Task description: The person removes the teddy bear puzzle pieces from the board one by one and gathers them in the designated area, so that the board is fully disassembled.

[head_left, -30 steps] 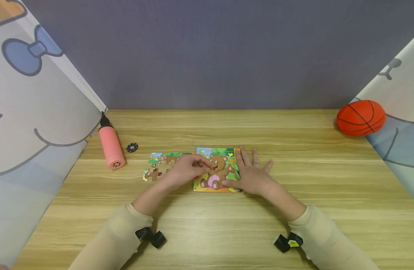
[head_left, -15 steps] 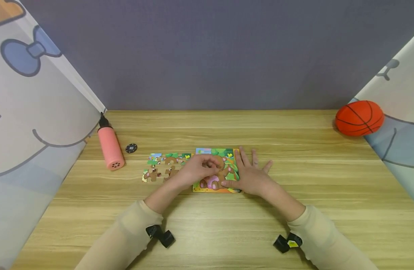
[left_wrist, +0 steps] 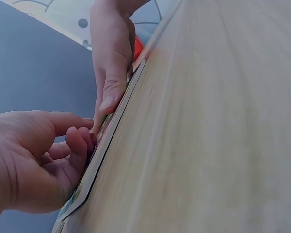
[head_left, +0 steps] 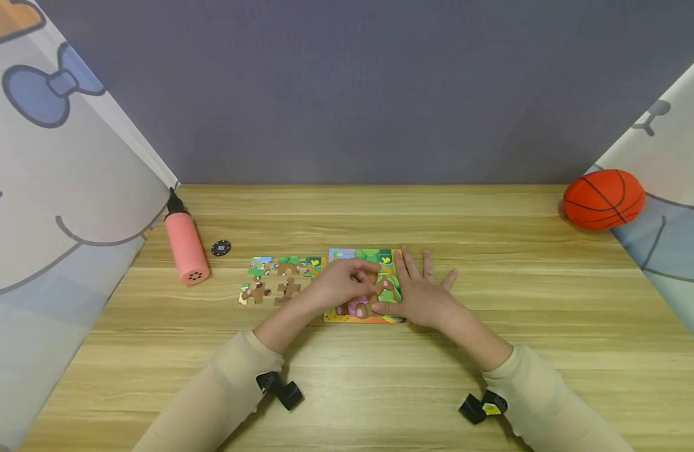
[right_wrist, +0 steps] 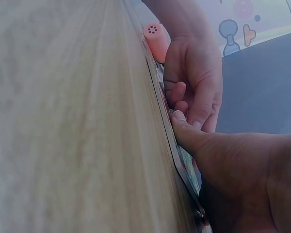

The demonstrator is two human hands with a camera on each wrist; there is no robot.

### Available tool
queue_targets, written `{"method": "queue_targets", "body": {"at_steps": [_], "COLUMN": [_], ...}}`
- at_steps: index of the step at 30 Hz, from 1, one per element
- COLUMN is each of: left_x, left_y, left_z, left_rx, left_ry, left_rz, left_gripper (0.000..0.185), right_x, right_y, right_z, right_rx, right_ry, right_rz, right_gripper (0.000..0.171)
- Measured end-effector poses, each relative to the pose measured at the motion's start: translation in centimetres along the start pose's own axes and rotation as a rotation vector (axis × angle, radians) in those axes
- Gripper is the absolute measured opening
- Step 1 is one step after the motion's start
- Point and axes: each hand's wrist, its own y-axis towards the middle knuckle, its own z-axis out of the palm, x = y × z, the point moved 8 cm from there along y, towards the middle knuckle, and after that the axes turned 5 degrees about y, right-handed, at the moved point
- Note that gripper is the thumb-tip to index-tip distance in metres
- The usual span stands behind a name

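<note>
A jigsaw puzzle board (head_left: 369, 254) with a brown bear picture lies flat on the wooden table. My left hand (head_left: 341, 282) is over its middle, covering the bear's face, with bent fingers touching the picture. Index finger and thumb stand apart in the head view; no loose piece shows between them. My right hand (head_left: 428, 298) rests spread over the board's right edge, its thumb (right_wrist: 184, 128) pressing on the picture. Several loose puzzle pieces (head_left: 255, 293) lie left of the board, a few partly hidden behind my left hand.
A pink hand pump (head_left: 186, 248) with a black nozzle lies at the far left. Beside it is a round black chip (head_left: 221, 248). An orange-red ball (head_left: 603, 198) with black lines sits at the back right. A grey wall (head_left: 369, 94) borders the table's back.
My left hand has slid to the right across the board, from its left part onto the bear's face, uncovering more loose pieces. My right hand has stayed in place.
</note>
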Motion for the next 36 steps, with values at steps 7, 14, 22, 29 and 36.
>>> {"method": "queue_targets", "body": {"at_steps": [7,14,22,29,36], "left_x": [-0.37,-0.26,-0.1,-0.1,-0.09], "left_y": [0.26,0.37,0.39,0.48,0.34], "left_z": [0.47,0.62,0.46,0.01,-0.2], "left_rx": [0.031,0.033,0.012,-0.044,-0.077], "left_ry": [0.04,-0.021,-0.053,-0.073,-0.083], "left_rz": [0.001,-0.014,-0.028,0.0,-0.005], "left_gripper": [0.052,0.048,0.043,0.031,0.024], "right_x": [-0.03,-0.1,-0.12,-0.17,-0.09], "right_y": [0.04,0.04,0.02,-0.02,0.1], "right_z": [-0.04,-0.06,-0.12,-0.19,-0.13], "right_rx": [-0.007,-0.021,-0.021,-0.018,-0.018], "right_ry": [-0.006,-0.02,-0.008,-0.012,-0.007], "right_rz": [0.003,0.014,0.015,0.019,0.02], "right_gripper": [0.123,0.127,0.13,0.13,0.129]}}
